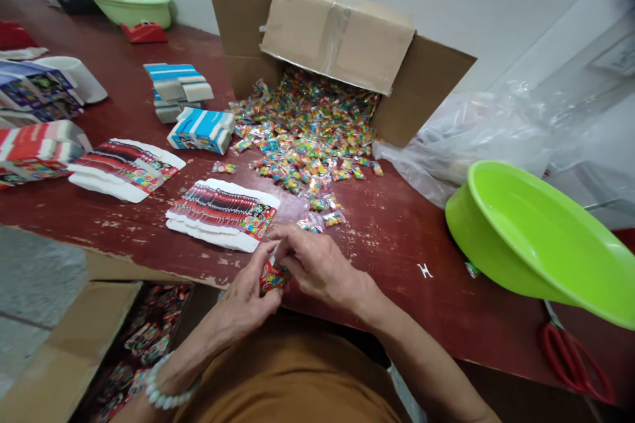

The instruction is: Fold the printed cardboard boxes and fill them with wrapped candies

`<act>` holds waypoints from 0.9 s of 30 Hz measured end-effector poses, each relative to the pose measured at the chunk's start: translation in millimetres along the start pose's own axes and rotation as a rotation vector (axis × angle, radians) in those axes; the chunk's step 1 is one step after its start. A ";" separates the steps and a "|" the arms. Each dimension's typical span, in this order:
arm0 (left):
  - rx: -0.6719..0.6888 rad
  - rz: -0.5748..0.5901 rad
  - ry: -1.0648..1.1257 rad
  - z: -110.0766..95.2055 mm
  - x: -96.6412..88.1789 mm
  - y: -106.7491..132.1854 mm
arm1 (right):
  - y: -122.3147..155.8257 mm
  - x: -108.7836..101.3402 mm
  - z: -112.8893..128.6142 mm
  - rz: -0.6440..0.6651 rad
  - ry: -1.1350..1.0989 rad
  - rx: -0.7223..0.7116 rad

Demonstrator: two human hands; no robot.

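Between my two hands, close to the table's front edge, is a small red printed candy box (272,277). My left hand (243,297) is closed around its side, thumb in front. My right hand (315,264) bends over the top of the box, fingers pinched at its upper end; whatever the fingertips touch there is partly hidden. Just beyond my hands lies a fanned stack of flat red cartons (223,211). Small clear packets of colourful candy (317,221) lie right behind my right hand.
A tipped cardboard box (337,33) spills candy packets (317,125). Left are blue cartons (201,129) and another red carton stack (129,168). A green basin (536,231) and red-handled scissors (570,357) are right. Below the edge, an open carton (74,350) holds red boxes.
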State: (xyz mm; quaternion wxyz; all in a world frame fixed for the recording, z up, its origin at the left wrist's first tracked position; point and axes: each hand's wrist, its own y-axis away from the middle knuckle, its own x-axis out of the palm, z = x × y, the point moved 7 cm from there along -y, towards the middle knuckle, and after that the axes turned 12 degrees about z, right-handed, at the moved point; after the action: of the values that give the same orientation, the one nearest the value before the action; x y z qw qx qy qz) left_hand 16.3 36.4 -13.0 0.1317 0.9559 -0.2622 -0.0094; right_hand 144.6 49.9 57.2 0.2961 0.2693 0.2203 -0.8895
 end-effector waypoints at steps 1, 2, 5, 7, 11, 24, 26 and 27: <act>0.002 0.005 -0.002 -0.8 1.5 -0.6 | -0.9 0.1 2.0 0.017 0.033 -0.028; 0.002 0.016 0.000 -1.6 3.2 -1.1 | -1.4 -0.9 2.2 0.008 0.055 -0.035; -0.007 0.043 0.010 -2.4 6.1 -0.8 | -0.4 -5.9 -0.9 -0.104 0.121 0.016; -0.013 0.048 0.010 -1.8 6.3 0.3 | 0.4 -5.5 0.8 -0.152 0.158 0.037; -0.013 0.047 0.024 -1.0 9.7 2.2 | -2.9 2.8 8.7 -0.039 0.031 0.001; 0.053 -0.048 0.495 -6.7 14.6 0.4 | 7.4 36.1 -37.2 -0.040 -0.961 0.323; 0.084 -0.103 0.456 -9.0 10.4 0.9 | 7.8 24.5 -33.6 -0.187 -0.765 0.248; 0.077 -0.113 0.458 -9.6 9.3 1.5 | 8.4 16.9 -28.3 -0.245 -0.629 0.191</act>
State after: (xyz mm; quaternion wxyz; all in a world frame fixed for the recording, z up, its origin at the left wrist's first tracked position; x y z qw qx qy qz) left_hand 24.4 32.8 -3.0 0.1503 0.9506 -0.1715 0.2106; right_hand 148.4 52.5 23.6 0.2142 -0.0198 0.0649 -0.9744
